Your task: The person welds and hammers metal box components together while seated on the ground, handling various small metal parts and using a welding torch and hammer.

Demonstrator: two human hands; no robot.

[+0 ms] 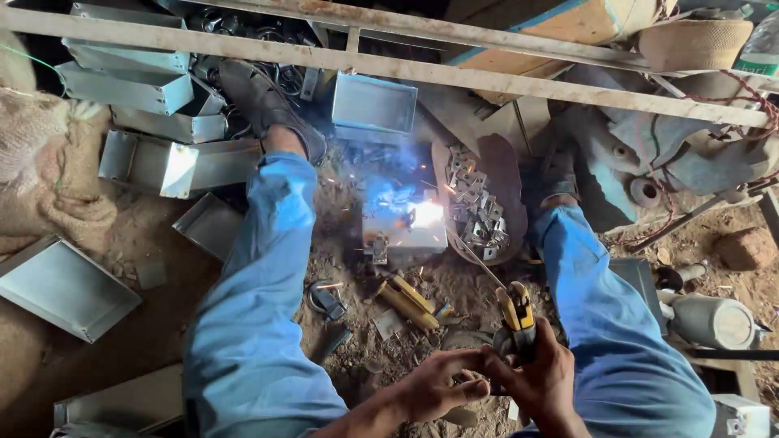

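My right hand [540,377] grips a yellow-and-black electrode holder [517,312], whose thin welding rod [471,251] reaches up to a bright arc [428,214] on a small grey metal box [403,231] on the dirt floor between my blue-trousered legs. My left hand [438,383] rests against the right hand and the holder's handle, steadying it. Sparks and bluish smoke rise off the box. A small bracket [376,247] sits at the box's left side.
A shallow pan of small metal brackets [479,211] lies right of the box. Yellow-handled pliers [408,298] lie on the ground near my knees. Several grey metal boxes [146,158] are stacked at left. A wooden rail [487,79] crosses overhead.
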